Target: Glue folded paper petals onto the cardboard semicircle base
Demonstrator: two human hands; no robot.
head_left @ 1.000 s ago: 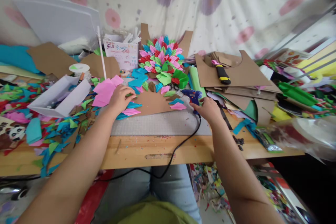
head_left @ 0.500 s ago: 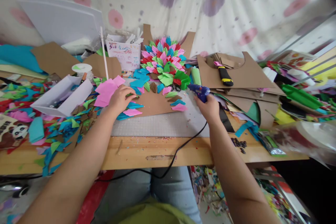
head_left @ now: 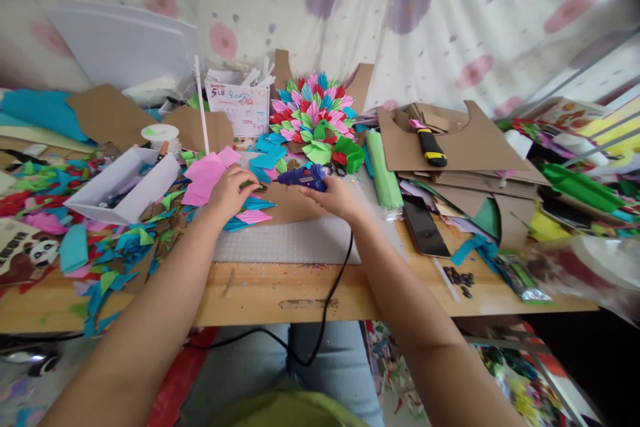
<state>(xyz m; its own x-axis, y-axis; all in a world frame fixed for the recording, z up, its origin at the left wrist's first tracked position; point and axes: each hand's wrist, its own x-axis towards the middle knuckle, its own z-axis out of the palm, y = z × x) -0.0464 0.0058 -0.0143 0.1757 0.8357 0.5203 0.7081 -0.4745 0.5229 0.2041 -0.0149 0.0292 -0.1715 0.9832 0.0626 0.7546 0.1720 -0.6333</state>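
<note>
My right hand (head_left: 340, 197) grips a blue glue gun (head_left: 303, 177), its nozzle pointing left toward my left fingertips. My left hand (head_left: 233, 195) is pinched on a folded paper petal (head_left: 256, 185), mostly green and brown, at the left side of a brown cardboard piece (head_left: 295, 203). Just below those fingers lie a blue petal (head_left: 257, 203) and a pink petal (head_left: 254, 216) along the cardboard's edge. My right hand and the gun hide the cardboard's right side. Behind it stands a cluster of pleated petals (head_left: 317, 103) in pink, red, blue and green.
Pink paper sheets (head_left: 207, 177) and a white box (head_left: 123, 187) lie left, among many scraps. A phone (head_left: 425, 225), stacked cardboard (head_left: 450, 140) with a yellow-black cutter (head_left: 432, 148), and a green paper roll (head_left: 383, 170) are right. The gun's black cord (head_left: 327, 307) hangs over the table edge.
My right hand has brought the glue gun leftward over the cardboard, close to my left fingertips. It now covers the petals on the right side. My left hand has stayed nearly still.
</note>
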